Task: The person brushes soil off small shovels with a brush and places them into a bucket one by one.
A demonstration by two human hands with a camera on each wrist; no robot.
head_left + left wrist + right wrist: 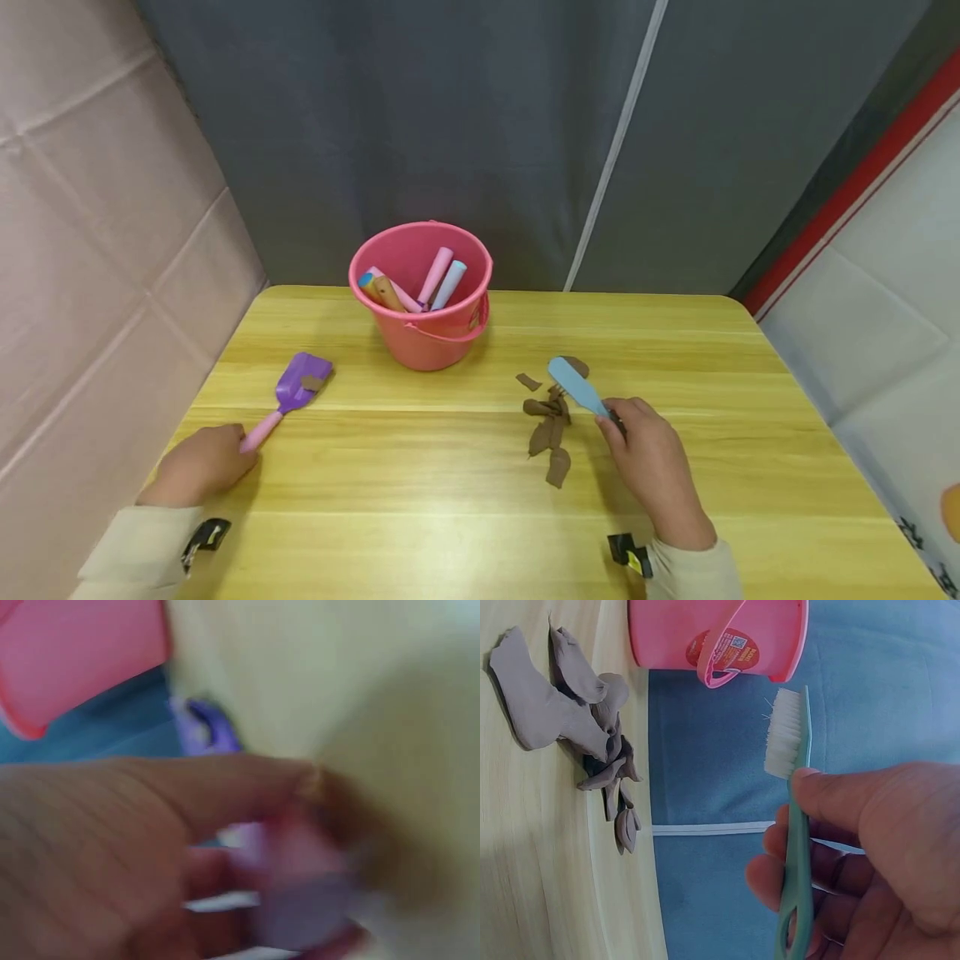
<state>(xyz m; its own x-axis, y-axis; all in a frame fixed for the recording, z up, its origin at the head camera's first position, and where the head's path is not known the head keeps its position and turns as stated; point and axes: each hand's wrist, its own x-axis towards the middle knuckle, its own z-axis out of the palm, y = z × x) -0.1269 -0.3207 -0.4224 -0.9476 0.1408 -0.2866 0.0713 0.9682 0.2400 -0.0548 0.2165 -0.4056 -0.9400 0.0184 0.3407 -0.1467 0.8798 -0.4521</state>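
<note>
At the left of the table my left hand [210,462] grips the pink handle of a toy shovel [302,372]. A small brown scrap [312,383] lies in its purple scoop. The left wrist view is blurred, with thumb and fingers around the handle [300,851]. My right hand [652,458] pinches a light blue brush [576,383] over the right half of the table. In the right wrist view its white bristles [784,735] show, clear of the pile. Just left of that hand lie several thin brown leaf-like pieces [558,467], loosely heaped; their material I cannot tell.
A pink bucket [427,346] stands at the back of the wooden table [390,517], holding several pink, blue and yellowish handles [435,275]. Behind the table hangs a dark grey curtain [450,108]. Pale cloth walls [97,208] flank the left side.
</note>
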